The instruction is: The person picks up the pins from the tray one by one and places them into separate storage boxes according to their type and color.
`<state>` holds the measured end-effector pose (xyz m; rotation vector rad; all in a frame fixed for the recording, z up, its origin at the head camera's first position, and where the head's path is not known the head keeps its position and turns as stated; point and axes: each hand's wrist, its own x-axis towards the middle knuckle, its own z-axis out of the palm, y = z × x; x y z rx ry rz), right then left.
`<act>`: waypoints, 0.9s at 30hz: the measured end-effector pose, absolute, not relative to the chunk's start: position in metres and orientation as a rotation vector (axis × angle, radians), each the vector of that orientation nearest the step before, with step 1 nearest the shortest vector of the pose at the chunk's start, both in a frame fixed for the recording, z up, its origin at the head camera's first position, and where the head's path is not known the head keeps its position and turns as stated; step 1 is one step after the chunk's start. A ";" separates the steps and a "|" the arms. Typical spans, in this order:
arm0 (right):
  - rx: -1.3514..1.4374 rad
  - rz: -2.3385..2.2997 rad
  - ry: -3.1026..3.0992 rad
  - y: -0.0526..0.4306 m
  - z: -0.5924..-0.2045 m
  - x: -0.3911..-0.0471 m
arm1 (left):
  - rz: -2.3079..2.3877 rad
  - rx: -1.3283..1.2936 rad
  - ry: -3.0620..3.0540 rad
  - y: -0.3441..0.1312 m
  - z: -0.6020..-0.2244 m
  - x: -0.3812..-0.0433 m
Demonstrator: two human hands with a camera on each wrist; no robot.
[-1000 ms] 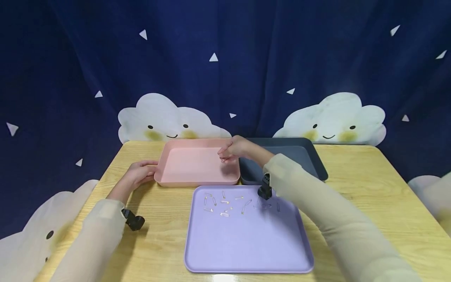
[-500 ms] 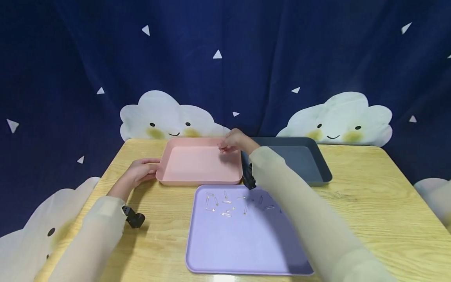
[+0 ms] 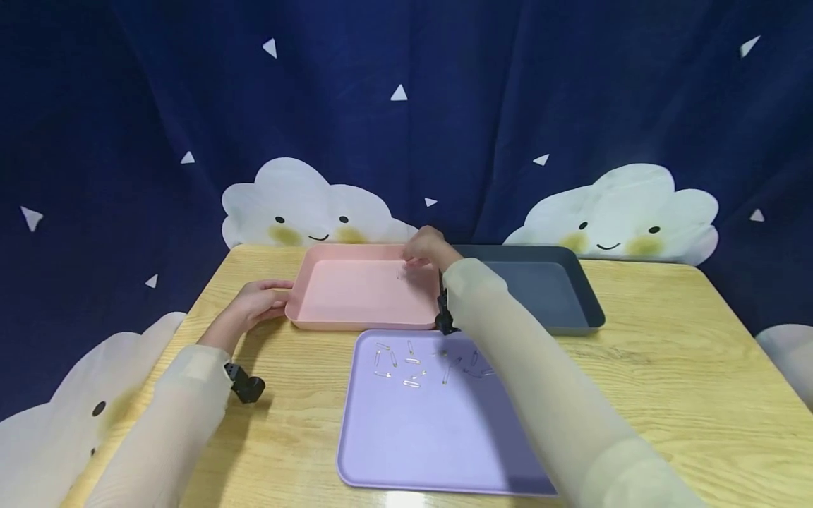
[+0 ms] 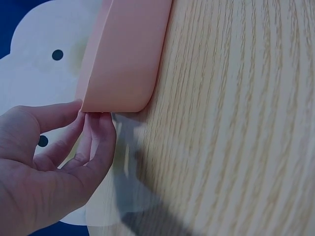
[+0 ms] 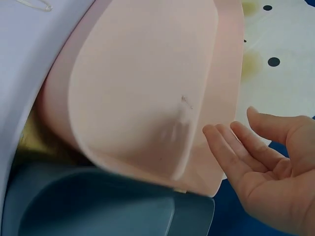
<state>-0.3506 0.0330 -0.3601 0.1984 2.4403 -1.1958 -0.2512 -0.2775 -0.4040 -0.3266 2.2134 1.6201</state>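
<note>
My left hand (image 3: 257,300) is at the left end of the pink tray (image 3: 356,303). In the left wrist view its thumb and fingertips touch the tray's rim and outer wall. Over the far right corner of the pink tray is my right hand (image 3: 424,247), with loosely bent fingers and nothing between them in the right wrist view. A small safety pin (image 5: 186,102) lies on the pink tray's floor near those fingers. Several more safety pins (image 3: 411,384) are scattered across the far part of the lilac tray (image 3: 413,444). My right forearm hides part of that tray.
A dark grey-blue tray (image 3: 546,289) adjoins the pink tray on its right. The lilac tray lies in front of both, on a wooden table (image 3: 660,353). Behind the table hangs a dark blue curtain (image 3: 356,85) with cloud prints.
My right hand has moved slightly up and away and has let go of the safety pin, which now lies in the pink tray. The left hand stays at the tray's end.
</note>
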 end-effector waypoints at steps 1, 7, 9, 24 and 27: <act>0.186 -1.165 2.452 0.035 -0.359 -0.350 | 1.626 -0.318 2.210 -0.277 -0.404 -0.252; 0.055 -1.240 2.348 0.060 -0.367 -0.354 | 1.645 -0.285 2.200 -0.278 -0.404 -0.252; 0.019 -1.303 2.287 0.068 -0.365 -0.347 | 1.618 -0.283 2.220 -0.278 -0.403 -0.251; -0.144 -1.413 2.146 0.147 -0.356 -0.256 | 1.561 -0.248 2.266 -0.280 -0.405 -0.249; -0.184 -1.409 2.155 0.159 -0.358 -0.241 | 1.585 -0.234 2.260 -0.280 -0.406 -0.249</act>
